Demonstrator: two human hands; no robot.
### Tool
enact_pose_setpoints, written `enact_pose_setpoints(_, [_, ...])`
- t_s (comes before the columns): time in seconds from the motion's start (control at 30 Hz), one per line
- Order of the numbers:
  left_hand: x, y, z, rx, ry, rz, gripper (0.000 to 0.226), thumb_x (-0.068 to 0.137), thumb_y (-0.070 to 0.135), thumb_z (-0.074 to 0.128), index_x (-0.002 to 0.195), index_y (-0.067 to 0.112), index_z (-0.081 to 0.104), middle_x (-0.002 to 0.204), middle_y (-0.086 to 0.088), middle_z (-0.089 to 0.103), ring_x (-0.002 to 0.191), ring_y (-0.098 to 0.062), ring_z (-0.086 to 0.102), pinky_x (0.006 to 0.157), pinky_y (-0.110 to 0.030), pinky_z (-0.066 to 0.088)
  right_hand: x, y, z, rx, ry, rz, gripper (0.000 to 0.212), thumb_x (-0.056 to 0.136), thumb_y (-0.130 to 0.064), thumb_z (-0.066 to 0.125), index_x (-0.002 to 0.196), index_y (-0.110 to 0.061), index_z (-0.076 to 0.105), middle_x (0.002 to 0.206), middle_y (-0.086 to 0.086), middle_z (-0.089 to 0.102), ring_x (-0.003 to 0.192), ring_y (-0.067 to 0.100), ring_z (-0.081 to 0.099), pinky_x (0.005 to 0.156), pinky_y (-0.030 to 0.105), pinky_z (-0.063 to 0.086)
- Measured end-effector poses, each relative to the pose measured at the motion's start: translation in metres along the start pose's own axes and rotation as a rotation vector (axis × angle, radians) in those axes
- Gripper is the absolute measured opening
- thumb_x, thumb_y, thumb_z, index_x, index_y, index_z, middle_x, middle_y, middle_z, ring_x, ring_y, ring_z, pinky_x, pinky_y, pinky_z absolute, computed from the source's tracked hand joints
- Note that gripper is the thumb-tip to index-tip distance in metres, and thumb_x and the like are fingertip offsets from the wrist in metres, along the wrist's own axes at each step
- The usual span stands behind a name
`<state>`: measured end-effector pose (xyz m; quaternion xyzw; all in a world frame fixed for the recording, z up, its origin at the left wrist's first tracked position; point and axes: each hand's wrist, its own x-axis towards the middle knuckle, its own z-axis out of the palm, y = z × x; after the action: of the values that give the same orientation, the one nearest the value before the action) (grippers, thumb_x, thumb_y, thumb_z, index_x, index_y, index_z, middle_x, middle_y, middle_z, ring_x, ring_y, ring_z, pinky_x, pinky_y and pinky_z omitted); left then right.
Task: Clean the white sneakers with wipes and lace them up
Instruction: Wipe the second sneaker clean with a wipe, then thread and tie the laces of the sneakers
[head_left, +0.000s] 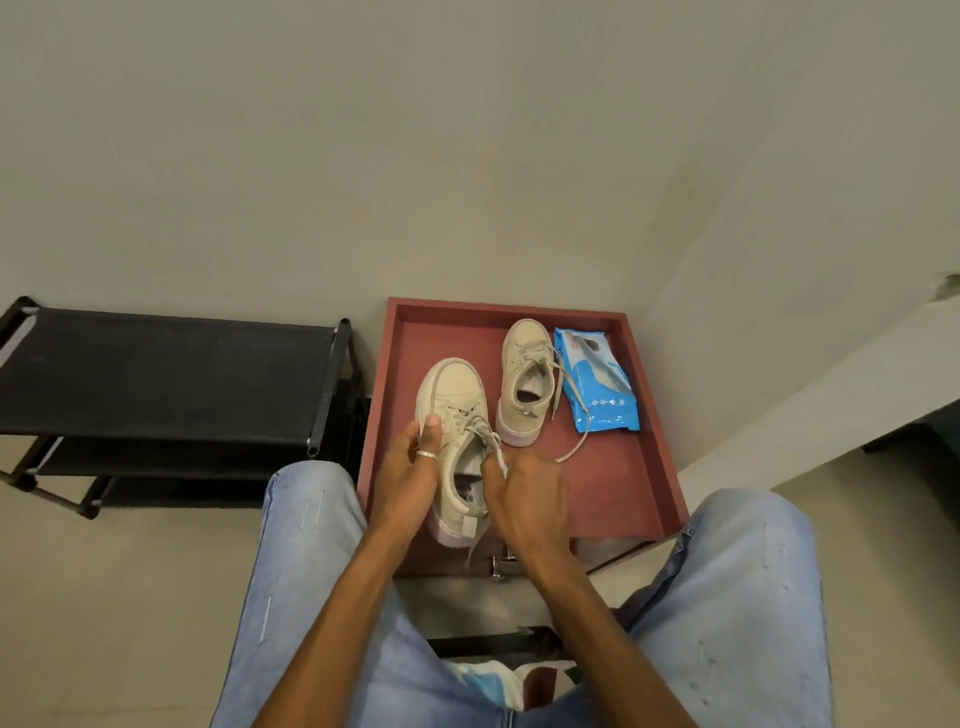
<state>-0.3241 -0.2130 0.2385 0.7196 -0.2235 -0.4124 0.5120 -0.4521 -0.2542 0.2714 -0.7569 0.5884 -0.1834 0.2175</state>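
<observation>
Black shoe rack (166, 379) stands at far left, apart from the work.

Left hand (405, 478): closed round the outer flank of the near sneaker (452, 395), thumb laid up on the upper beside the eyelets. It steadies the shoe.

Near sneaker: long axis runs away from the seated person, toe far and canted a little left, heel close in at the near rim of the red tray (623, 483). The collar opening faces up between the two hands.

Right hand (524, 499): just right of the collar, fingers curled, apparently pinching the loose lace (496, 452) near its end; slight blur, so the grip is judged.

Far sneaker (524, 364): lies parallel, further off, its lace trailing.

Wipes pack (597, 384): beside it, nearer the right hand, which would fetch it.
</observation>
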Motion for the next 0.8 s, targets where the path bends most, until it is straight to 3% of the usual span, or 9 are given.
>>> enact_pose_setpoints(0.07, [0.002,0.002,0.002,0.111,0.007,0.066,0.076,0.089,0.075,0.049,0.143,0.022,0.056,0.141,0.004,0.059,0.127,-0.016,0.057,0.102,-0.03,0.046,0.01,-0.006,0.006,-0.026,0.001,0.012,0.036,0.097,-0.028,0.05,0.073,-0.005,0.063,0.072,0.011,0.06,0.065,0.028,0.057,0.059,0.03,0.029])
enact_pose_setpoints(0.13, [0.007,0.006,0.004,0.252,0.037,0.144,0.063,0.094,0.063,0.056,0.142,0.023,0.058,0.137,0.007,0.056,0.125,-0.012,0.054,0.1,-0.028,0.042,0.023,-0.012,0.012,-0.035,0.026,0.006,0.037,0.098,-0.028,0.048,0.088,0.0,0.069,0.086,0.016,0.065,0.077,0.033,0.062,0.061,0.031,0.033])
enact_pose_setpoints(0.2, [0.018,0.011,0.003,0.343,0.081,0.238,0.047,0.098,0.05,0.06,0.137,0.024,0.064,0.128,0.008,0.06,0.116,-0.01,0.057,0.097,-0.03,0.047,0.037,-0.019,0.018,-0.049,0.042,-0.004,0.036,0.099,-0.027,0.047,0.093,0.0,0.07,0.092,0.017,0.065,0.081,0.033,0.062,0.063,0.031,0.034])
enact_pose_setpoints(0.3, [0.039,0.012,0.0,0.485,0.173,0.308,0.025,0.097,0.039,0.064,0.116,0.028,0.075,0.108,0.005,0.071,0.095,-0.015,0.066,0.076,-0.034,0.057,0.06,-0.027,0.032,-0.084,0.012,-0.012,0.035,0.099,-0.025,0.046,0.097,0.0,0.071,0.096,0.018,0.065,0.085,0.033,0.062,0.069,0.035,0.041])
enact_pose_setpoints(0.37, [0.053,0.007,-0.001,0.58,0.219,0.268,0.017,0.095,0.038,0.063,0.096,0.027,0.075,0.093,0.005,0.069,0.08,-0.017,0.065,0.06,-0.031,0.051,0.073,-0.03,0.043,-0.089,-0.019,0.001,0.034,0.098,-0.023,0.047,0.096,0.001,0.071,0.097,0.018,0.065,0.086,0.033,0.063,0.069,0.034,0.041])
enact_pose_setpoints(0.43, [0.064,0.001,-0.002,0.625,0.232,0.226,0.021,0.095,0.04,0.061,0.086,0.024,0.071,0.084,0.004,0.067,0.073,-0.018,0.065,0.055,-0.029,0.047,0.08,-0.029,0.055,-0.103,-0.054,0.012,0.032,0.097,-0.022,0.047,0.095,0.001,0.07,0.097,0.018,0.066,0.087,0.033,0.063,0.066,0.032,0.036])
enact_pose_setpoints(0.57, [0.078,-0.014,-0.002,0.644,0.21,0.222,0.021,0.097,0.031,0.06,0.086,0.019,0.072,0.078,0.0,0.066,0.07,-0.02,0.065,0.055,-0.029,0.046,0.087,-0.023,0.072,-0.119,-0.115,0.028,0.031,0.097,-0.02,0.047,0.095,0.001,0.07,0.097,0.018,0.069,0.087,0.032,0.064,0.065,0.03,0.034])
enact_pose_setpoints(0.7, [0.075,-0.018,-0.001,0.624,0.204,0.26,0.021,0.1,0.031,0.06,0.108,0.019,0.074,0.097,-0.001,0.071,0.083,-0.018,0.068,0.068,-0.037,0.061,0.09,-0.016,0.077,-0.087,-0.143,0.009,0.04,0.097,-0.032,0.051,0.089,0.002,0.071,0.09,0.019,0.069,0.083,0.033,0.065,0.062,0.028,0.033])
enact_pose_setpoints(0.8, [0.068,-0.017,-0.002,0.663,0.2,0.268,0.031,0.101,0.037,0.057,0.124,0.019,0.068,0.113,-0.003,0.068,0.1,-0.022,0.065,0.07,-0.032,0.05,0.094,-0.007,0.069,-0.01,-0.124,0.002,0.055,0.094,-0.05,0.053,0.071,-0.002,0.068,0.071,0.016,0.067,0.068,0.03,0.062,0.059,0.029,0.035])
